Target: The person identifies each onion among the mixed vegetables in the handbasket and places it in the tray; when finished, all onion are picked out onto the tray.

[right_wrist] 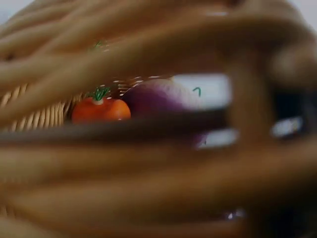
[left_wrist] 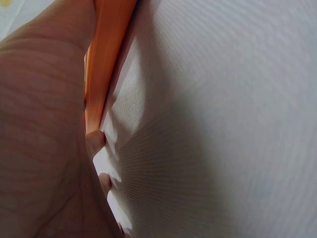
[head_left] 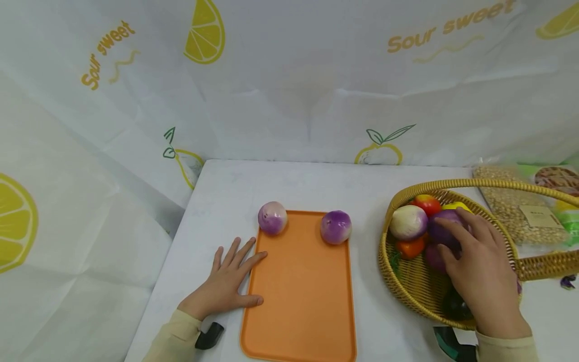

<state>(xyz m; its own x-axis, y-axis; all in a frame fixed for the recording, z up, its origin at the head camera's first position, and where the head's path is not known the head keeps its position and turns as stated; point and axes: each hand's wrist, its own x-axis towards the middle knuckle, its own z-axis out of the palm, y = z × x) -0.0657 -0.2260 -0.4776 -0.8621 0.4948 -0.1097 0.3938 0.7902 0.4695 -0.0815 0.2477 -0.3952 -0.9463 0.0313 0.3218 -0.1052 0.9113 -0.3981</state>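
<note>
My left hand [head_left: 223, 289] lies with fingers spread over the left edge of an orange tray [head_left: 298, 301]. In the left wrist view the palm sits beside the tray's orange side [left_wrist: 104, 59]. Two purple-and-white turnips [head_left: 273, 218] [head_left: 336, 227] stand at the tray's far corners. My right hand [head_left: 486, 266] reaches into a wicker basket [head_left: 398, 294], its fingers and thumb bent around a dark purple turnip [head_left: 443, 229]. A whiter turnip [head_left: 408, 222] lies to its left. In the right wrist view, blurred wicker hides the hand; a turnip [right_wrist: 153, 96] shows through.
The basket also holds an orange-red tomato [head_left: 410, 248], a red-yellow fruit [head_left: 427, 204] and a dark, shiny vegetable [head_left: 456, 305]. Its tall handle [head_left: 497, 184] arches over the far side. Clear bags [head_left: 520, 206] of beige pieces lie at the back right.
</note>
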